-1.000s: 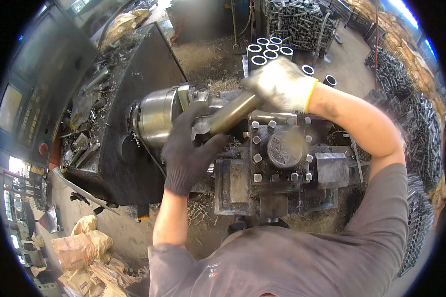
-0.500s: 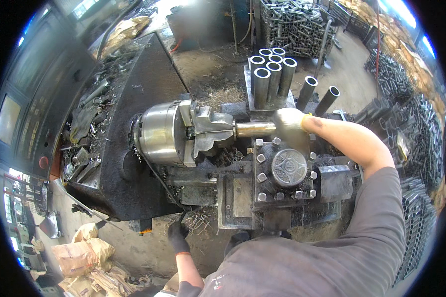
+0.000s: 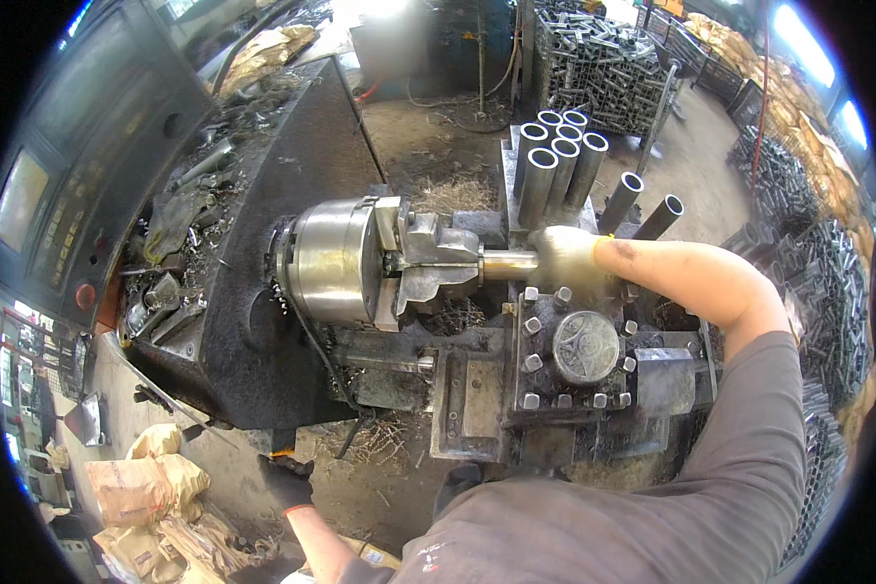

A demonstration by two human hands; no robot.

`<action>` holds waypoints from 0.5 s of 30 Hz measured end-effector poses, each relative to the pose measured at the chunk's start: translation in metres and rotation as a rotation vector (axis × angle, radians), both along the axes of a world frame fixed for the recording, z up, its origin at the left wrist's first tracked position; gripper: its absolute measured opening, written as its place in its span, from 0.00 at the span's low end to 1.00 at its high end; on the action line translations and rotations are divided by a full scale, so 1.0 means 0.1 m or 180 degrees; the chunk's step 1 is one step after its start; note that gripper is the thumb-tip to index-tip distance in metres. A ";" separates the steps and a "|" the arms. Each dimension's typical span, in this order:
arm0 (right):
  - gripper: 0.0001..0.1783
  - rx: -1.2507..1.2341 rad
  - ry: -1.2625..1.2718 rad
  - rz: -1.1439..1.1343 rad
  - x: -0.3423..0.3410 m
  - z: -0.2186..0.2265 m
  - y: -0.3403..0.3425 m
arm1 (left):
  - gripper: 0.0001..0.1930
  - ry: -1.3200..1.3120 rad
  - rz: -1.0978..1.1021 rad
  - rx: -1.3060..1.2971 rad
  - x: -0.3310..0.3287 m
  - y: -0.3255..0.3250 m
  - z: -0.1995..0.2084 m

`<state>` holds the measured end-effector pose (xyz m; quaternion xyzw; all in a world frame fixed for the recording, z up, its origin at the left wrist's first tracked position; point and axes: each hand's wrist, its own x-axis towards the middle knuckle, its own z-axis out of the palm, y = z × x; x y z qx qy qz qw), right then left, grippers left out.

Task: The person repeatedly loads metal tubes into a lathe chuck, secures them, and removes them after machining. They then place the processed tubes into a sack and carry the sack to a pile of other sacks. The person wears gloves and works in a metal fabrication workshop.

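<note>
A bright metal tube (image 3: pixel 509 264) sticks out level from the jaws (image 3: pixel 428 255) of a lathe chuck (image 3: pixel 336 261). My right hand (image 3: pixel 566 255), in a pale, soiled glove, is closed around the tube's right end and hides it. Low on the left, my left hand (image 3: pixel 287 483) wears a dark glove, with its fingers apart, just beneath an orange-marked part (image 3: pixel 282 453) under the machine housing. Whether it touches that part is hard to see. A black lever (image 3: pixel 348 438) hangs a little to its right. The tool post (image 3: pixel 584 348), ringed with square-headed bolts, stands just below my right hand.
Several upright tubes (image 3: pixel 552 170) stand on a plate behind the tool post, with two more tubes (image 3: pixel 621 202) leaning to their right. Metal shavings lie below the chuck. Paper sacks (image 3: pixel 141 492) are at lower left; crates of metal parts (image 3: pixel 594 73) stand behind.
My left hand has let go of the black lever and moved left and down to the orange-marked part. My right hand stays on the tube. The whole view has shifted slightly.
</note>
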<state>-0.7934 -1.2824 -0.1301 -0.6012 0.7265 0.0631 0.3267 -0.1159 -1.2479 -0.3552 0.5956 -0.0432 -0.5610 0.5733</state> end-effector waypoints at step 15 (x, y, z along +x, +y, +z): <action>0.13 -0.0424 0.1260 0.1550 -0.78 -0.76 0.05 | 0.21 -0.1411 -0.0242 0.0013 0.01 0.06 -0.03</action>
